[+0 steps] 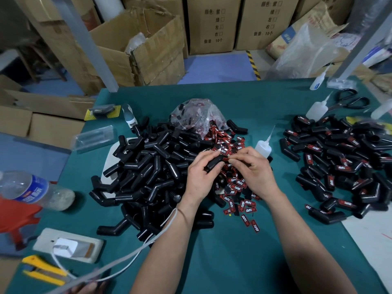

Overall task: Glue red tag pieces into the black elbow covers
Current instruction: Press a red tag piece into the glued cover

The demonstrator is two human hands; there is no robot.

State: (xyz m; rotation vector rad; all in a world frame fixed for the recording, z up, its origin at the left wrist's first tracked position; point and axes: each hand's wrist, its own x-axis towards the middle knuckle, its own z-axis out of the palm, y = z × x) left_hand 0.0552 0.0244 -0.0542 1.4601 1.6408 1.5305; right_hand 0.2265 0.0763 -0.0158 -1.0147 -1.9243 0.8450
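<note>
Left hand (201,172) grips one black elbow cover (214,163) near the table centre, fingers curled round it. Right hand (254,170) pinches a red tag piece (226,159) between thumb and forefinger, touching the cover's right end.

A glue bottle (263,146) stands just beside the right hand at 1 o'clock, nozzle up. A heap of bare covers (148,166) lies at 9 o'clock of the hands. Loose tags (237,187) lie beneath the hands and at 6 o'clock, partly hidden by them. A clear bag (197,113) sits at 12 o'clock. Tagged covers (343,162) are heaped at 3 o'clock, with scissors (350,100) at 2 o'clock.

Tags read "TAPER". Cartons (214,24) beyond the table are marked "10个".
</note>
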